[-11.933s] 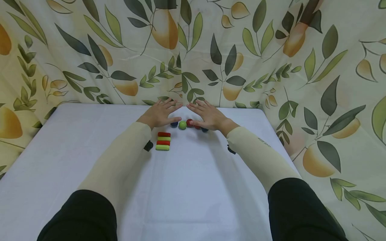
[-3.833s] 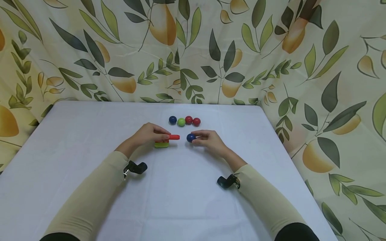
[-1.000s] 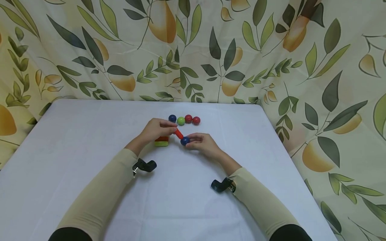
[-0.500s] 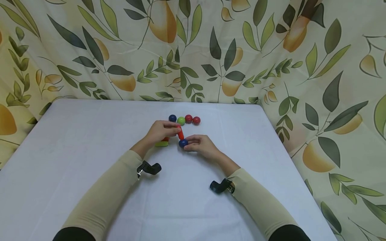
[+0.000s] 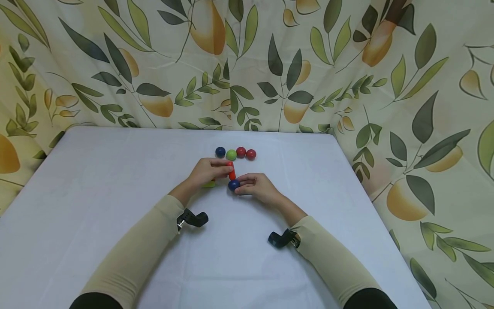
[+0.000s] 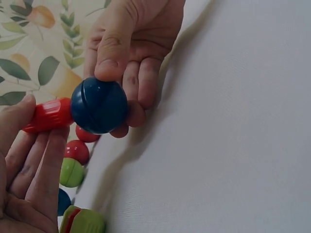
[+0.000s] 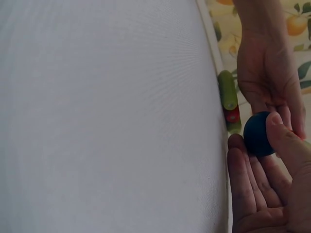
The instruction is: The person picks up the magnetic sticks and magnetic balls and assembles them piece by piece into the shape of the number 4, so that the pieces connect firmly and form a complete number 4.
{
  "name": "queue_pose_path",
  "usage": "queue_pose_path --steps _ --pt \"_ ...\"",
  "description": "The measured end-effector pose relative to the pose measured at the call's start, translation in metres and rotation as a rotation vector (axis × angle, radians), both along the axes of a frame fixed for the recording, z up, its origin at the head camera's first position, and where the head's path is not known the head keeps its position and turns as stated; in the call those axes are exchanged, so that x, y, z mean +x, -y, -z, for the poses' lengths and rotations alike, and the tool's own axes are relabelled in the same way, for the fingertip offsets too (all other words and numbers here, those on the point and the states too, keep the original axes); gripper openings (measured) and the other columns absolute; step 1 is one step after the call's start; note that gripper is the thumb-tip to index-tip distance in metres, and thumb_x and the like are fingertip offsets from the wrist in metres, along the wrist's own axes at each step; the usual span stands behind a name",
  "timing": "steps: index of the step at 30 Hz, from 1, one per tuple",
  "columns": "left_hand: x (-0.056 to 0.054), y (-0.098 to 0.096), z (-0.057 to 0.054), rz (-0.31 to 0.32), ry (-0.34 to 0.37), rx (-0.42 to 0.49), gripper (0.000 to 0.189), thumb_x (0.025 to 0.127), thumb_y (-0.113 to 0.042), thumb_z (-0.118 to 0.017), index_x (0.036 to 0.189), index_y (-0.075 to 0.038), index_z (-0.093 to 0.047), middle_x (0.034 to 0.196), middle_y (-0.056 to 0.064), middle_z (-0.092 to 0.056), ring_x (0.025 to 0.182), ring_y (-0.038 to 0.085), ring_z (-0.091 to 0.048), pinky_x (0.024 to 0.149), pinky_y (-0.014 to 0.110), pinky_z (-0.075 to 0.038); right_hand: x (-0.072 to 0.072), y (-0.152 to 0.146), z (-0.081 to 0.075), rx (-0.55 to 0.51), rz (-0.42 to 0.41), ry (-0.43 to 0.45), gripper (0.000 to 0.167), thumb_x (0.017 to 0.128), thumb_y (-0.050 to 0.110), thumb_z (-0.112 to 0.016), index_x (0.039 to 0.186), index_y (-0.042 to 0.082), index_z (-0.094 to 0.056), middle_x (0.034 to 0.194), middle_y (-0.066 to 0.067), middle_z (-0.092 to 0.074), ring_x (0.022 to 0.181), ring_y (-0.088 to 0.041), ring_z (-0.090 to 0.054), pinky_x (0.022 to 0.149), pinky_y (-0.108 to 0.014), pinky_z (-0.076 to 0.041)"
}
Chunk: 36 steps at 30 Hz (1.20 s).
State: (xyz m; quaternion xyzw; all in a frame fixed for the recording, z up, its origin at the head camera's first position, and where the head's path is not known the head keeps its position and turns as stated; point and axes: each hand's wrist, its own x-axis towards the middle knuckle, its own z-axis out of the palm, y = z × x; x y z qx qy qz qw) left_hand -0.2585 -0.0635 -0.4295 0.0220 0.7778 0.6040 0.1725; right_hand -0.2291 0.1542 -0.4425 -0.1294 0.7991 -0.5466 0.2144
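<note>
My left hand [image 5: 206,172] pinches a short red ribbed rod [image 5: 231,171] between thumb and fingers. The rod's lower end meets a blue ball [image 5: 233,185], which my right hand [image 5: 260,188] holds between thumb and fingertips. In the left wrist view the red rod [image 6: 51,115] runs straight into the side of the blue ball [image 6: 99,105], a seam showing across it. From the right wrist the ball [image 7: 258,134] covers the rod. Just below my left hand lie the remaining rods, where a green rod [image 5: 209,184] shows; the hand hides most of them.
Behind the hands, a blue ball [image 5: 220,152], a green ball [image 5: 231,155] and two red balls, one the rightmost red ball [image 5: 251,154], form a row. They stand on a white-covered table [image 5: 239,257]. A leaf-and-fruit patterned curtain [image 5: 254,64] hangs behind it.
Long before, both hands were spread flat over the pieces. Later the rod and blue ball were held apart; they then met. Over the last second the rod has swung from slanted to nearly upright above the ball.
</note>
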Motion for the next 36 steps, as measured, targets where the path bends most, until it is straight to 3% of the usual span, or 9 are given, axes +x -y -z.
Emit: queue_pose_path --steps 14,25,30,36 --pt "0.003 -0.002 -0.002 -0.026 0.013 -0.002 0.038 0.088 -0.027 -0.076 0.122 -0.011 -0.07 0.116 0.008 -0.071 0.103 0.021 -0.069 0.09 0.03 -0.055 -0.002 0.002 0.0 0.017 -0.027 0.004 0.042 0.088 0.015 -0.075 0.126 0.003 -0.064 0.114 -0.012 -0.072 0.105 -0.018 -0.069 0.094 -0.03 -0.053" --pt "0.002 0.0 -0.007 -0.049 0.032 0.003 0.042 0.088 -0.03 -0.075 0.125 -0.012 -0.068 0.12 0.007 -0.068 0.106 0.022 -0.068 0.097 0.033 -0.052 -0.012 -0.01 -0.017 0.051 -0.047 -0.021 0.041 0.089 0.015 -0.074 0.127 0.003 -0.064 0.116 -0.011 -0.072 0.104 -0.02 -0.07 0.09 -0.031 -0.056" --pt "0.002 -0.002 -0.007 -0.041 0.04 0.001 0.042 0.087 -0.029 -0.076 0.125 -0.013 -0.068 0.12 0.007 -0.069 0.105 0.021 -0.069 0.095 0.033 -0.053 -0.027 -0.022 -0.019 0.068 0.0 -0.034 0.04 0.091 0.013 -0.071 0.128 0.002 -0.063 0.119 -0.012 -0.07 0.103 -0.02 -0.07 0.087 -0.032 -0.057" --pt "0.005 -0.008 -0.006 -0.035 0.064 0.021 0.041 0.086 -0.027 -0.077 0.123 -0.011 -0.069 0.12 0.009 -0.07 0.102 0.02 -0.069 0.092 0.031 -0.054 -0.047 -0.033 -0.03 0.11 0.117 -0.083 0.038 0.092 0.013 -0.07 0.127 0.0 -0.063 0.118 -0.016 -0.07 0.099 -0.017 -0.07 0.089 -0.034 -0.056"
